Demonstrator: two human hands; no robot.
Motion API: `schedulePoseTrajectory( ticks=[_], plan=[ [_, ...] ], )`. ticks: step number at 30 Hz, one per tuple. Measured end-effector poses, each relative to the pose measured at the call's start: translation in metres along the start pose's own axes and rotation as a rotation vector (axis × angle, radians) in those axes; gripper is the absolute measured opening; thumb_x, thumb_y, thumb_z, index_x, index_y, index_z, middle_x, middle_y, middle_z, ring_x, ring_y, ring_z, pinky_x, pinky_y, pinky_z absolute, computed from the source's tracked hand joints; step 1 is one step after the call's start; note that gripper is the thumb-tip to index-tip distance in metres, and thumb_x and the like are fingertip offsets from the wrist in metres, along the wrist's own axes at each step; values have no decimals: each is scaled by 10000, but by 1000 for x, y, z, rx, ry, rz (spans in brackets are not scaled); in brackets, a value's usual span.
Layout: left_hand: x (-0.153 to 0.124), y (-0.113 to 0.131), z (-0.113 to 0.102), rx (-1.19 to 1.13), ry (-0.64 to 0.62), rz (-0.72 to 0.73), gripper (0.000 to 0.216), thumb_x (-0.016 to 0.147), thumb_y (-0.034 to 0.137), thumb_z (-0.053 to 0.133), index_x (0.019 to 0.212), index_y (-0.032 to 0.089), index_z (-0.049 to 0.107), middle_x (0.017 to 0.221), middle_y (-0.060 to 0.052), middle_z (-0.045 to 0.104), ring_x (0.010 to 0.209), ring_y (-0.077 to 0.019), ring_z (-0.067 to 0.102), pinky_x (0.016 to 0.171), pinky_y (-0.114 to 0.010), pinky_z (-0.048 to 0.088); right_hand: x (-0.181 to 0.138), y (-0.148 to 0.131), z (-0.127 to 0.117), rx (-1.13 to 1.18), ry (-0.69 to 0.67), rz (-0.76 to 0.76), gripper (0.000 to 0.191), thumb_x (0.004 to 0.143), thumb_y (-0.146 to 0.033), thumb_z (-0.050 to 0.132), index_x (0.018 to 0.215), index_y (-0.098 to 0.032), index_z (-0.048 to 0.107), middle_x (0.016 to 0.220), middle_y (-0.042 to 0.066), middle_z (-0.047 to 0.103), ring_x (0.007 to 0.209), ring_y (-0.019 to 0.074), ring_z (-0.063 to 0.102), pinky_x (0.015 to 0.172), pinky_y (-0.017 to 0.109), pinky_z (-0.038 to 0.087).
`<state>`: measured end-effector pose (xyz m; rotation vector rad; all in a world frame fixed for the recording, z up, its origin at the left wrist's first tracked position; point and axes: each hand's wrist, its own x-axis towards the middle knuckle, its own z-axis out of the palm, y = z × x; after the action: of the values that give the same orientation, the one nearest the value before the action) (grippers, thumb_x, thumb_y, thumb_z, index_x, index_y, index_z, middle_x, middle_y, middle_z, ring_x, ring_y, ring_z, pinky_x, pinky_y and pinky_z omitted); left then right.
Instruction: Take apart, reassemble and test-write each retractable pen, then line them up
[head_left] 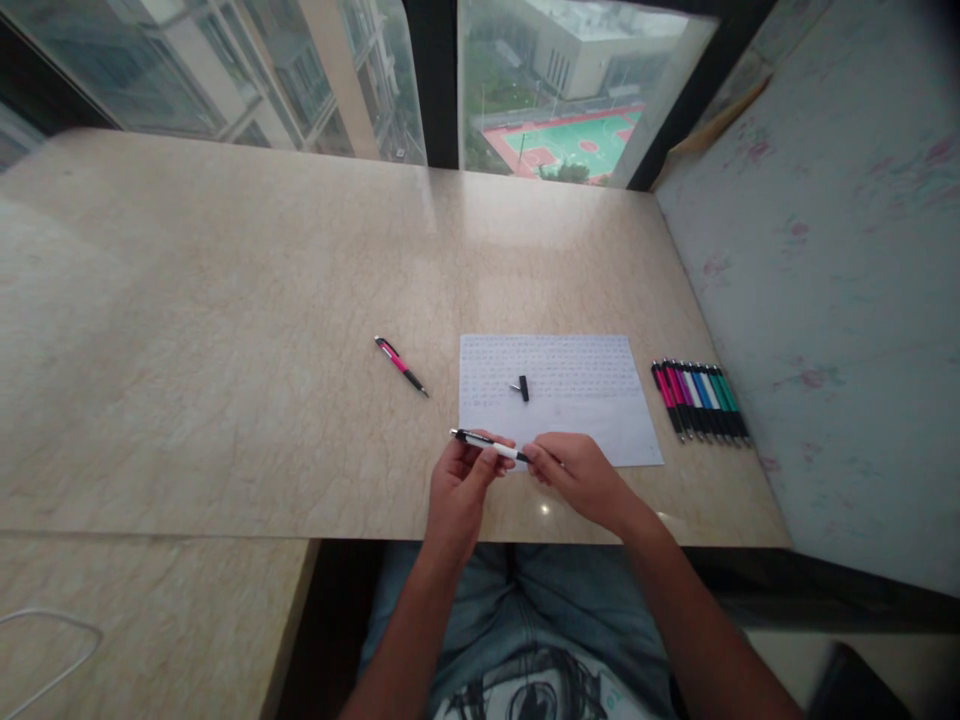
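My left hand is closed around the white barrel of a black-and-white pen, whose clip end points up and to the left. At the pen's dark lower end, the fingers of my right hand pinch it; the tip is hidden in them. Both hands are over the lower edge of a handwritten sheet of paper. On that sheet lie a small black tube and a small metal tip beside it. A pink-and-black pen rests on the surface left of the paper.
Several pens in pink, purple, white, blue and green lie in a row right of the paper, near the wall. The beige stone counter reaches back to a window. A white cable is at lower left.
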<state>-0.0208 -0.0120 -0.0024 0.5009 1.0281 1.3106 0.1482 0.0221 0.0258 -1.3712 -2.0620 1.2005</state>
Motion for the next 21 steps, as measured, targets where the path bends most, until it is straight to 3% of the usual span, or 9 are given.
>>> schedulePoseTrajectory(
  ticks=[3, 5, 11, 21],
  plan=[
    [1, 2, -5, 33, -48, 9, 184, 806, 295, 741, 923, 175, 666, 915, -64, 727, 728, -128, 650, 707, -252, 495, 9, 4, -3, 315, -224, 176, 496, 990, -511, 382, 689, -174, 588, 554, -9, 581, 496, 124, 554, 502, 232, 411],
    [2, 3, -9, 47, -65, 12, 174, 814, 287, 733, 931, 176, 665, 924, -66, 725, 741, -133, 653, 718, -258, 499, 14, 4, -5, 364, -271, 211, 507, 985, -518, 383, 684, -170, 595, 551, -3, 587, 493, 128, 560, 496, 236, 416],
    [6, 4, -11, 37, 39, -1, 202, 799, 299, 749, 927, 163, 676, 904, -57, 725, 719, -111, 657, 703, -222, 500, 19, -5, -7, -6, 17, -49, 253, 905, -364, 606, 735, -177, 616, 703, 6, 637, 644, 134, 565, 607, 253, 420],
    [8, 8, -6, -58, 125, -56, 254, 749, 279, 792, 931, 153, 668, 906, -60, 732, 696, -98, 665, 669, -198, 513, 19, -8, -3, -202, 57, -165, 169, 905, -301, 642, 784, -184, 623, 754, 11, 643, 703, 144, 571, 665, 268, 417]
  ],
)
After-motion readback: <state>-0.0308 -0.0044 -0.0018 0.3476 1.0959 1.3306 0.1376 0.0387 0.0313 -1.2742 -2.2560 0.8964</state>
